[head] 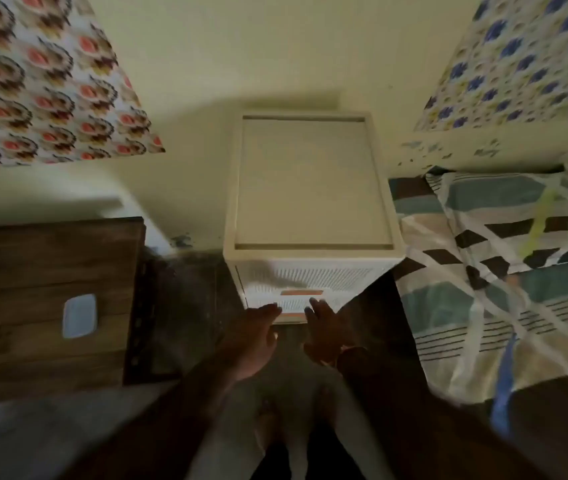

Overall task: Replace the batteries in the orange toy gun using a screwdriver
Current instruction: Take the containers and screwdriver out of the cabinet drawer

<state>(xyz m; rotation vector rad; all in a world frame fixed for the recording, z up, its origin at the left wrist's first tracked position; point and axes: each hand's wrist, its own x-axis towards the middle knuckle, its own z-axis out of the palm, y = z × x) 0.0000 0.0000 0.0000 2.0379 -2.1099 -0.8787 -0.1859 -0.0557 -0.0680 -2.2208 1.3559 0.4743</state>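
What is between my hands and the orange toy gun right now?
No toy gun is visible. Both hands, left hand and right hand, reach the orange-handled drawer front of the white plastic cabinet; if it's inside, that drawer front blocks it.

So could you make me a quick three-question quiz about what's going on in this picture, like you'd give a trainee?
1. True or false: both hands are reaching toward the front of the white drawer unit.
2. Which thing lies on the wooden table?
A. a pale flat rounded object
B. a screwdriver
C. an orange toy gun
3. Fill in: the patterned bedding lies to the ____ of the drawer unit.

Key
1. True: the left hand and right hand are both at its slatted front, fingers extended by the orange handle.
2. A: the pale flat rounded object.
3. right
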